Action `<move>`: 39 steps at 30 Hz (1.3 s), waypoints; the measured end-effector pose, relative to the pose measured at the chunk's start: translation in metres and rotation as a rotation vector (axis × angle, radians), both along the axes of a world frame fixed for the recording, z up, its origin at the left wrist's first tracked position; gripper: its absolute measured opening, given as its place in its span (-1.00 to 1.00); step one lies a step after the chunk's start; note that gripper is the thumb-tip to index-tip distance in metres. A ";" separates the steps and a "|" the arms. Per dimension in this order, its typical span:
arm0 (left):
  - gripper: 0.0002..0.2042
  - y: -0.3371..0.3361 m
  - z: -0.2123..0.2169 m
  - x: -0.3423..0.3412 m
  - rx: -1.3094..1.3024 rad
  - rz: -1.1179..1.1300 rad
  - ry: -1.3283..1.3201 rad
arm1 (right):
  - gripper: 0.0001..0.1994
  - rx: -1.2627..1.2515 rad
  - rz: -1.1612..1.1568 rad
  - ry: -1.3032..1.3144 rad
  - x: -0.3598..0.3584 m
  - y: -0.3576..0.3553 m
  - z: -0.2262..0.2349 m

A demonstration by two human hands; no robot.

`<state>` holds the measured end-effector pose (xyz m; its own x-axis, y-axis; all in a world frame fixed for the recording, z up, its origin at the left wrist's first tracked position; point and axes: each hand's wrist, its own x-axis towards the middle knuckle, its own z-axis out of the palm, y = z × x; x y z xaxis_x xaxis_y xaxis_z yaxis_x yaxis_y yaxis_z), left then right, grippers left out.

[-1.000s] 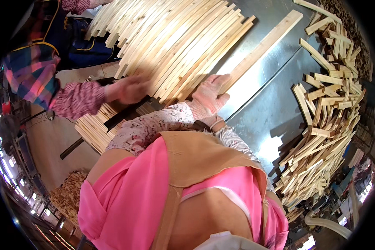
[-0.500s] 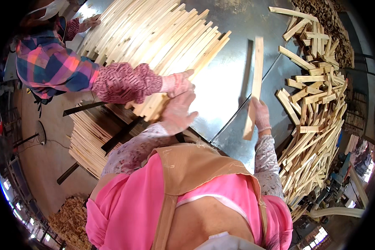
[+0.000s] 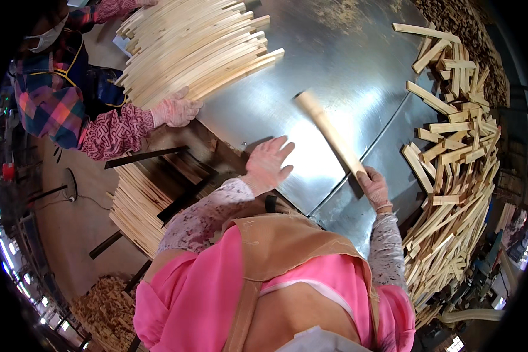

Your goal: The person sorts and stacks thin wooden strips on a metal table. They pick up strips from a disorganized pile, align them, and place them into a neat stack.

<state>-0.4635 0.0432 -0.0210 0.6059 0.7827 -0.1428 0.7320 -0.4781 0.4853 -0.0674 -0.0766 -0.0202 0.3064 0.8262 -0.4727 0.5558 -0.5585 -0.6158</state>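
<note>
A wooden strip is gripped near its lower end by my right hand; it slants up and to the left over the metal table, its far end smeared by motion. My left hand, in a pale pinkish glove, has its fingers spread and holds nothing. It hovers over the table's near edge, apart from the strip. Beyond it, at the upper left, wooden strips lie side by side in a wide row. A co-worker's gloved hand touches the near side of that row.
A heap of loose wooden strips runs along the right side. Below the table at left, more strips lie stacked beside dark metal bars. The co-worker stands at the left. Short wood pieces are piled at the lower left.
The strip in my right hand has swung from nearly upright to a leftward slant. My left hand has come away from the co-worker's hand. The row of strips and the co-worker have shifted left.
</note>
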 end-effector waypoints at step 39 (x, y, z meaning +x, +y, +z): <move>-0.35 -0.016 -0.041 0.300 -0.099 -0.368 -0.485 | -0.38 0.355 -1.251 0.009 0.260 0.087 -0.018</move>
